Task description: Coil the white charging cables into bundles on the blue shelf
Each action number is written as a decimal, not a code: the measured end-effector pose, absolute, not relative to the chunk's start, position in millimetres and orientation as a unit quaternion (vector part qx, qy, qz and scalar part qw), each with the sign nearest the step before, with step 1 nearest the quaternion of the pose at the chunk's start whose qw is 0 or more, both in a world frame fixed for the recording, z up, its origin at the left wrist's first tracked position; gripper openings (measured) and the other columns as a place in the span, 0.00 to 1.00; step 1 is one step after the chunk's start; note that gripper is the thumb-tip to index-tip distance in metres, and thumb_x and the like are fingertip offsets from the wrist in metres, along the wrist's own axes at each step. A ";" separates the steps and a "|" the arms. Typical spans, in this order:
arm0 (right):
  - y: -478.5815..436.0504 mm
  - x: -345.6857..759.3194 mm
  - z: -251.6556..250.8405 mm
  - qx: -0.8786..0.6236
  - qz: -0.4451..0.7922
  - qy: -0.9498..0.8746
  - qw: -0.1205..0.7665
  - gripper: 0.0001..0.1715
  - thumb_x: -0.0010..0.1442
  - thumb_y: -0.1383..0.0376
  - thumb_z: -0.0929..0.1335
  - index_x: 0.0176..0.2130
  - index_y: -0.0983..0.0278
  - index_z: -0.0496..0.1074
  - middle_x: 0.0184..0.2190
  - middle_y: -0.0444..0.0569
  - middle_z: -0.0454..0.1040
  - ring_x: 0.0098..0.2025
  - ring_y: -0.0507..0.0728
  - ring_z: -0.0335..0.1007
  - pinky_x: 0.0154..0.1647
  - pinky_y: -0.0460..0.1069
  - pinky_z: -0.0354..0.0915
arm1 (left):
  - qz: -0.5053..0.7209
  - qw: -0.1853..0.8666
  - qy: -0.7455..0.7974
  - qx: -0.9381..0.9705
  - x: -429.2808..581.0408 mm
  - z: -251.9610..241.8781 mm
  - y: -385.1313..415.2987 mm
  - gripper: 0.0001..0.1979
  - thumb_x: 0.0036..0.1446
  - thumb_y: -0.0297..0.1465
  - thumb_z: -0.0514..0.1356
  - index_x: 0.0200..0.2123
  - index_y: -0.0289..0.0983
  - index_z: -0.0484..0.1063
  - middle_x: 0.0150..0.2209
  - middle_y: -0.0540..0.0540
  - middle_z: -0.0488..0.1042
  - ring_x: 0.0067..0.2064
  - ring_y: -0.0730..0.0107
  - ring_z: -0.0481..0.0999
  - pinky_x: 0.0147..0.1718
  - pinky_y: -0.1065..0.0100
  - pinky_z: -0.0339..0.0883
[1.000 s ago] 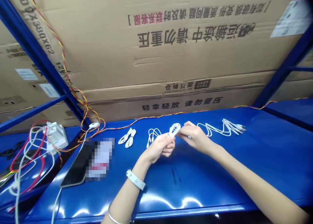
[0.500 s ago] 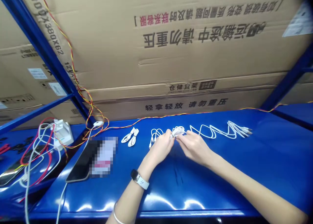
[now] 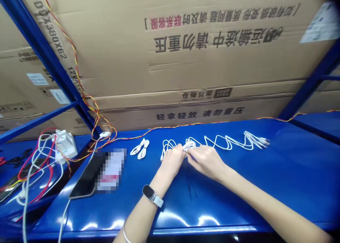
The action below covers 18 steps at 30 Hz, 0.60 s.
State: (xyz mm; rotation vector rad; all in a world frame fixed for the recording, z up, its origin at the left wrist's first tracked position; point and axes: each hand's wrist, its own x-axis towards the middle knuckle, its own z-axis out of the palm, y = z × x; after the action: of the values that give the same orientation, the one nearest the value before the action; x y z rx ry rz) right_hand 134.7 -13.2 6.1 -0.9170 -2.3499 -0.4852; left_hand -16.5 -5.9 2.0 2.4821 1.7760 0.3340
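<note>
Between my hands is a coiled white charging cable (image 3: 189,144), gathered into a bundle just above the blue shelf. My left hand (image 3: 174,160) is closed on the bundle's left side, its wrist turned so the watch face shows. My right hand (image 3: 208,160) pinches the bundle from the right; its fingertips are partly hidden. Thin loose cable ends (image 3: 168,143) lie left of the bundle, behind my left hand. More white cables (image 3: 239,142) stretch out wavy to the right, their plugs together. Two small tied white cables (image 3: 140,148) rest further left.
A phone (image 3: 87,179) on a white cord lies on the blue shelf (image 3: 239,211), beside a pixelated patch. Red and white wires tangle around a white power strip (image 3: 65,145) at far left. A large cardboard box (image 3: 186,69) stands behind, with a red-yellow twisted wire (image 3: 170,127) along its foot.
My left wrist has rolled, turning the watch face more toward me. Both hands stay on the cable bundle, fingers shifted slightly. The whole view has moved a little.
</note>
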 end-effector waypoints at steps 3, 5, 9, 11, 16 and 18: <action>-8.6 139.6 8.9 -0.260 -0.274 -0.882 0.282 0.15 0.60 0.72 0.61 0.22 0.65 0.64 0.20 0.45 0.67 0.23 0.51 0.61 0.26 0.48 0.52 | 0.102 0.045 0.557 0.823 -19.1 1.2 -5.7 0.13 0.63 0.33 0.44 0.40 0.33 0.65 0.36 0.38 0.75 0.40 0.58 0.77 0.36 0.65 0.67; -6.2 141.7 10.2 -0.214 -0.297 -0.892 0.266 0.14 0.60 0.73 0.61 0.24 0.66 0.66 0.22 0.47 0.68 0.26 0.52 0.62 0.28 0.48 0.53 | 0.086 0.057 0.539 0.836 -21.3 2.1 -6.7 0.14 0.63 0.32 0.44 0.39 0.33 0.66 0.35 0.39 0.76 0.39 0.59 0.77 0.35 0.65 0.67; -3.2 144.3 7.7 -0.185 -0.273 -0.909 0.256 0.14 0.62 0.74 0.59 0.30 0.67 0.69 0.30 0.51 0.72 0.35 0.55 0.65 0.33 0.49 0.58 | 0.065 0.080 0.497 0.862 -24.5 3.8 -8.9 0.14 0.63 0.31 0.44 0.42 0.34 0.67 0.34 0.40 0.76 0.39 0.61 0.77 0.36 0.66 0.67; -2.1 145.5 3.8 -0.205 -0.225 -0.915 0.264 0.15 0.63 0.74 0.57 0.31 0.67 0.69 0.29 0.51 0.71 0.33 0.53 0.64 0.32 0.48 0.58 | 0.060 0.073 0.484 0.870 -23.9 2.8 -9.1 0.13 0.62 0.30 0.45 0.42 0.34 0.68 0.35 0.40 0.76 0.39 0.60 0.77 0.37 0.65 0.67; -0.1 147.2 1.6 -0.282 -0.095 -0.909 0.290 0.14 0.63 0.71 0.58 0.30 0.66 0.69 0.24 0.48 0.68 0.27 0.52 0.63 0.27 0.46 0.57 | 0.064 0.000 0.504 0.861 -18.4 -3.4 -6.6 0.12 0.61 0.27 0.45 0.40 0.33 0.66 0.35 0.38 0.74 0.37 0.59 0.77 0.34 0.65 0.69; -0.1 146.8 7.5 -0.327 0.009 -0.889 0.320 0.11 0.62 0.68 0.60 0.29 0.65 0.68 0.25 0.48 0.70 0.27 0.52 0.64 0.29 0.46 0.58 | 0.076 -0.020 0.500 0.862 -17.3 -5.3 -5.5 0.11 0.61 0.27 0.45 0.43 0.33 0.64 0.37 0.38 0.74 0.37 0.60 0.77 0.33 0.67 0.69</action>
State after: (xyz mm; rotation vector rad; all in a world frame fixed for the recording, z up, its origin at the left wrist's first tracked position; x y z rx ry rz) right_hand 146.8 -0.1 7.5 -0.8596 -2.3376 0.0238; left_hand -17.3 -5.5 -5.3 2.7445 1.5927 0.2426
